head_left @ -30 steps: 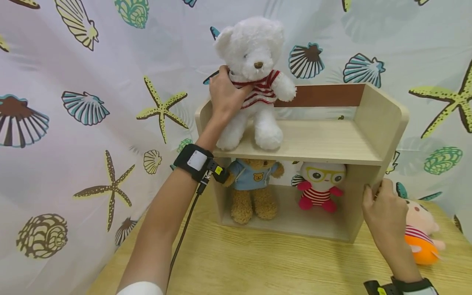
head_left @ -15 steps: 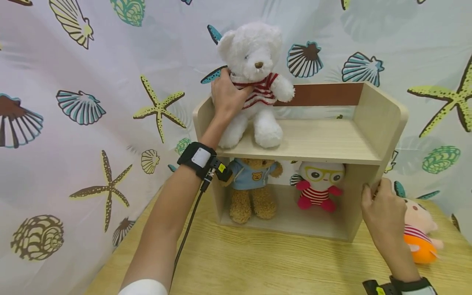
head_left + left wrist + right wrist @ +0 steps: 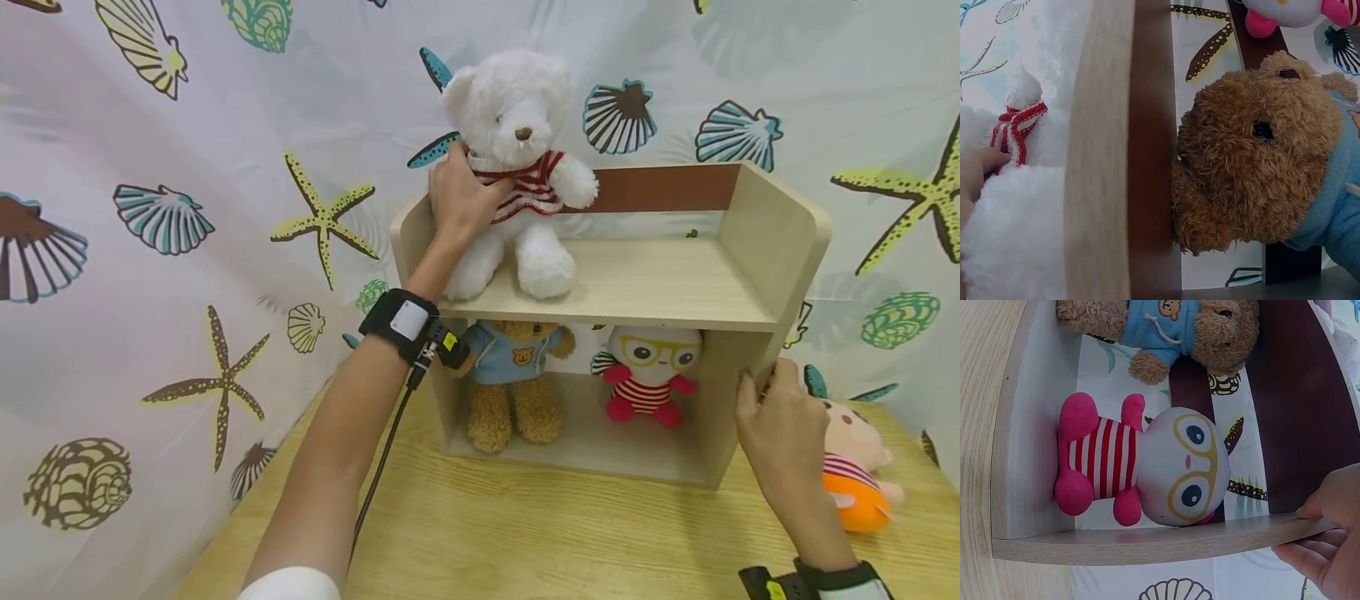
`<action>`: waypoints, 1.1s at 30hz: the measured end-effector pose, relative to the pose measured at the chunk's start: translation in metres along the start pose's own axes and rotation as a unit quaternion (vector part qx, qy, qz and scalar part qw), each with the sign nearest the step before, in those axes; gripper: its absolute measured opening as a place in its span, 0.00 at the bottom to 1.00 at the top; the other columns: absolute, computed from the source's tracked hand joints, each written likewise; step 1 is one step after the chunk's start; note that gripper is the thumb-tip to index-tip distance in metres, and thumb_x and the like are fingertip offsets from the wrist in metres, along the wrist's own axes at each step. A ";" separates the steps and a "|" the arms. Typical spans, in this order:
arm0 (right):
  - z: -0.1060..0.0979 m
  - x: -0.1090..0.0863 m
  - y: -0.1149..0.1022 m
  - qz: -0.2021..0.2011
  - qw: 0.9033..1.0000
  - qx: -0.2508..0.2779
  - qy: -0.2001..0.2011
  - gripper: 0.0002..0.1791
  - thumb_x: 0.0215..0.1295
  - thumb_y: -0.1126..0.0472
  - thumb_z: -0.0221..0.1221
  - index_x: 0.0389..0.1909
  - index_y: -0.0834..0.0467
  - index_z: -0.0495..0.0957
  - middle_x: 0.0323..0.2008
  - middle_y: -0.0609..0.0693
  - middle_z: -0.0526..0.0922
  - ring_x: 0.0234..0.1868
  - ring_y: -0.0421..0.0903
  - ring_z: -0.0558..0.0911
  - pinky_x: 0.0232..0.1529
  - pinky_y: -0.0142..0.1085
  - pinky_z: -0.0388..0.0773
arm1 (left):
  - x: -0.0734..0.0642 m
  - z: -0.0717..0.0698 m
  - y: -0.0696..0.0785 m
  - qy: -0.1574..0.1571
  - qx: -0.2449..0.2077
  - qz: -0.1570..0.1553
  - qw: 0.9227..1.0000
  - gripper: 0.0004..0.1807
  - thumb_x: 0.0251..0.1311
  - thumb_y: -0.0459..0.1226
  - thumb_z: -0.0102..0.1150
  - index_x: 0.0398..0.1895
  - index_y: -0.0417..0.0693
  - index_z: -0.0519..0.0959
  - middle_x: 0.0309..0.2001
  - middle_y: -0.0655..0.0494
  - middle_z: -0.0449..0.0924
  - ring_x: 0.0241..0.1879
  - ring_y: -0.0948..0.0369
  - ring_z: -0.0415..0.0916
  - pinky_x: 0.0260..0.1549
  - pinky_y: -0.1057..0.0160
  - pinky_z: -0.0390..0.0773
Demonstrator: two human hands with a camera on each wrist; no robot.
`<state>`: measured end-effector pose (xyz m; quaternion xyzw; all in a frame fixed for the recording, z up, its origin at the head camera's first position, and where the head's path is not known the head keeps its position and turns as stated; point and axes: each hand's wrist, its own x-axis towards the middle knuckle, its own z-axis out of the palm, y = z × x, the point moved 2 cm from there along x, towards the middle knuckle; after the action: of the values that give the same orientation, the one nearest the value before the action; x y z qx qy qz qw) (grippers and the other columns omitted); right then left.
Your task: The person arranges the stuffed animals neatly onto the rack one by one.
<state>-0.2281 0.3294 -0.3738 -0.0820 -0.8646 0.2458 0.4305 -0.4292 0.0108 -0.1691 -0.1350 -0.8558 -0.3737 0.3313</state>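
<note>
A white teddy bear (image 3: 517, 117) in a red-and-white striped sweater is upright on the left of the top shelf (image 3: 645, 275). My left hand (image 3: 467, 196) grips its side at the sweater, thumb across the front. In the left wrist view, the thumb presses near the striped cloth (image 3: 1017, 131). My right hand (image 3: 783, 437) holds the right side panel (image 3: 738, 392) of the small wooden shelf unit, thumb inside and fingers outside, as the right wrist view shows. Below stand a brown teddy bear (image 3: 516, 408) in a blue hoodie and a panda-like plush (image 3: 651, 383) with yellow glasses.
An orange-bottomed plush doll (image 3: 858, 475) lies on the wooden table (image 3: 525, 533), right of the shelf unit and behind my right hand. A shell-patterned curtain (image 3: 225, 292) hangs behind and to the left. A cable (image 3: 382, 475) runs from my left wrist.
The white bear's head has come slightly lower since the first frame, my left hand staying on it. My right hand keeps its hold on the panel.
</note>
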 end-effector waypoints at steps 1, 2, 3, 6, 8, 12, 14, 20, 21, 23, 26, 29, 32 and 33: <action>0.000 0.000 0.000 0.000 1.000 0.000 -0.001 0.15 0.69 0.66 0.56 0.42 0.78 0.70 0.28 0.76 0.76 0.20 0.73 0.76 0.18 0.61 0.74 | 0.000 0.000 0.000 -0.004 0.003 -0.001 1.000 0.39 0.55 0.51 0.71 0.65 0.41 0.67 0.56 0.48 0.78 0.57 0.52 0.69 0.62 0.60 0.58; 0.000 0.000 0.001 0.001 1.000 -0.001 -0.002 0.15 0.69 0.66 0.56 0.42 0.78 0.70 0.29 0.77 0.76 0.21 0.73 0.76 0.19 0.61 0.74 | 0.000 0.001 0.000 -0.008 0.008 -0.002 1.000 0.39 0.55 0.51 0.70 0.65 0.41 0.67 0.56 0.48 0.78 0.57 0.52 0.69 0.62 0.60 0.58; 0.001 0.000 0.001 0.002 1.000 -0.001 -0.004 0.16 0.69 0.66 0.56 0.43 0.79 0.69 0.29 0.77 0.76 0.21 0.73 0.76 0.19 0.62 0.74 | 0.000 0.001 0.000 -0.012 0.014 -0.003 1.000 0.40 0.55 0.52 0.70 0.65 0.41 0.67 0.56 0.48 0.78 0.57 0.52 0.69 0.63 0.60 0.57; 0.000 0.000 0.000 0.003 1.000 -0.002 -0.007 0.16 0.69 0.66 0.56 0.44 0.79 0.69 0.31 0.78 0.77 0.22 0.74 0.77 0.20 0.62 0.74 | -0.001 0.001 -0.001 -0.025 0.034 -0.004 0.999 0.40 0.56 0.54 0.69 0.65 0.42 0.66 0.56 0.48 0.78 0.58 0.52 0.70 0.64 0.59 0.56; 0.000 0.000 -0.001 0.003 1.000 -0.003 -0.007 0.16 0.69 0.66 0.56 0.44 0.79 0.69 0.31 0.78 0.77 0.22 0.74 0.77 0.19 0.62 0.74 | -0.001 0.001 -0.001 -0.034 0.048 -0.003 0.998 0.41 0.56 0.54 0.68 0.66 0.42 0.66 0.56 0.48 0.78 0.58 0.51 0.70 0.65 0.59 0.54; -0.001 0.000 -0.001 0.004 1.000 -0.003 -0.002 0.16 0.69 0.66 0.56 0.44 0.79 0.70 0.30 0.77 0.77 0.22 0.74 0.77 0.20 0.63 0.74 | -0.002 0.002 0.000 -0.047 0.069 0.001 0.997 0.42 0.56 0.54 0.68 0.68 0.43 0.65 0.57 0.47 0.78 0.59 0.51 0.71 0.65 0.58 0.54; -0.001 -0.001 -0.001 0.003 1.000 -0.001 0.000 0.16 0.69 0.66 0.56 0.44 0.79 0.70 0.30 0.78 0.77 0.23 0.75 0.76 0.21 0.63 0.74 | -0.002 0.002 0.000 -0.049 0.077 0.003 0.996 0.42 0.56 0.55 0.68 0.68 0.43 0.64 0.57 0.47 0.78 0.59 0.51 0.71 0.65 0.58 0.54; -0.002 -0.001 -0.002 -0.001 1.000 0.003 0.006 0.15 0.69 0.66 0.56 0.43 0.78 0.70 0.30 0.77 0.77 0.22 0.75 0.76 0.20 0.64 0.73 | -0.004 0.002 -0.001 -0.062 0.086 0.001 0.994 0.44 0.57 0.56 0.67 0.69 0.43 0.63 0.59 0.46 0.76 0.60 0.50 0.68 0.65 0.57 0.55; -0.002 -0.002 -0.003 -0.001 1.000 0.004 0.008 0.15 0.69 0.66 0.57 0.43 0.78 0.70 0.29 0.77 0.77 0.22 0.75 0.76 0.20 0.64 0.73 | -0.005 0.002 -0.002 -0.064 0.086 0.001 0.994 0.44 0.56 0.56 0.67 0.69 0.43 0.62 0.59 0.46 0.76 0.60 0.50 0.68 0.64 0.57 0.57; -0.002 -0.002 -0.003 -0.002 1.000 0.003 0.008 0.15 0.69 0.66 0.56 0.43 0.78 0.70 0.29 0.77 0.77 0.22 0.75 0.76 0.20 0.64 0.73 | -0.005 0.001 -0.002 -0.070 0.087 -0.002 0.994 0.44 0.56 0.56 0.67 0.69 0.43 0.62 0.58 0.46 0.75 0.60 0.50 0.69 0.62 0.57 0.61; -0.002 -0.002 -0.003 -0.003 1.000 0.001 0.010 0.15 0.69 0.66 0.56 0.42 0.78 0.70 0.29 0.77 0.77 0.22 0.76 0.76 0.21 0.65 0.73 | -0.007 -0.001 -0.003 -0.084 0.084 -0.007 0.993 0.44 0.57 0.56 0.66 0.70 0.43 0.62 0.59 0.45 0.74 0.60 0.50 0.69 0.58 0.55 0.68; -0.002 -0.002 -0.003 -0.002 1.000 0.001 0.011 0.15 0.69 0.66 0.56 0.42 0.78 0.70 0.29 0.78 0.77 0.23 0.76 0.76 0.22 0.65 0.74 | -0.008 -0.003 -0.003 -0.099 0.079 -0.012 0.992 0.44 0.58 0.56 0.65 0.70 0.42 0.61 0.60 0.45 0.72 0.60 0.50 0.69 0.57 0.54 0.70; -0.002 -0.002 -0.004 -0.001 1.000 0.002 0.010 0.15 0.69 0.66 0.57 0.42 0.78 0.70 0.29 0.77 0.77 0.23 0.76 0.76 0.22 0.65 0.74 | -0.008 -0.004 -0.003 -0.110 0.081 -0.017 0.990 0.45 0.58 0.57 0.64 0.71 0.42 0.60 0.61 0.45 0.71 0.61 0.50 0.69 0.58 0.54 0.69; -0.002 -0.002 -0.004 -0.001 1.000 0.003 0.010 0.14 0.69 0.66 0.57 0.41 0.77 0.70 0.28 0.77 0.76 0.22 0.76 0.76 0.21 0.65 0.73 | -0.008 -0.005 -0.003 -0.114 0.084 -0.018 0.990 0.45 0.58 0.57 0.64 0.71 0.42 0.60 0.62 0.45 0.71 0.61 0.50 0.68 0.58 0.54 0.69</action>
<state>-0.2255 0.3262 -0.3725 -0.0828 -0.8595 0.2468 0.4399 -0.4227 0.0053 -0.1737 -0.1332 -0.9185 -0.2886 0.2351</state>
